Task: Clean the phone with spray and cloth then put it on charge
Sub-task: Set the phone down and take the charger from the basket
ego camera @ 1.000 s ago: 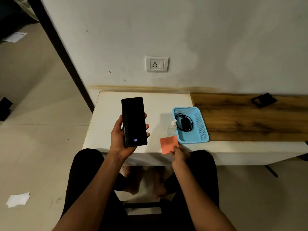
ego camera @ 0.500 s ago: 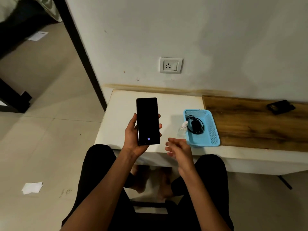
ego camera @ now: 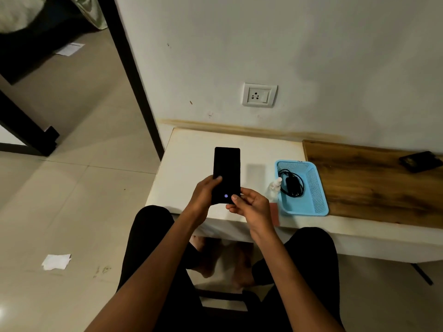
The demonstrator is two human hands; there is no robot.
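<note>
Both hands (ego camera: 230, 200) closed on smartphone (ego camera: 226, 173) above counter (ego camera: 191, 164) edge; loose two-hand swap risks drop, spray bottle (ego camera: 275, 186) and orange cloth (ego camera: 274, 213) untouched.

i see a white table (ego camera: 191, 161) against the wall, with a wooden board (ego camera: 374, 188) on its right part. on the white top: a blue basket (ego camera: 318, 200), a small spray bottle (ego camera: 275, 186) just beside it, an orange cloth (ego camera: 274, 213) at the front edge. a dark object (ego camera: 419, 161) lies on the board.
</note>
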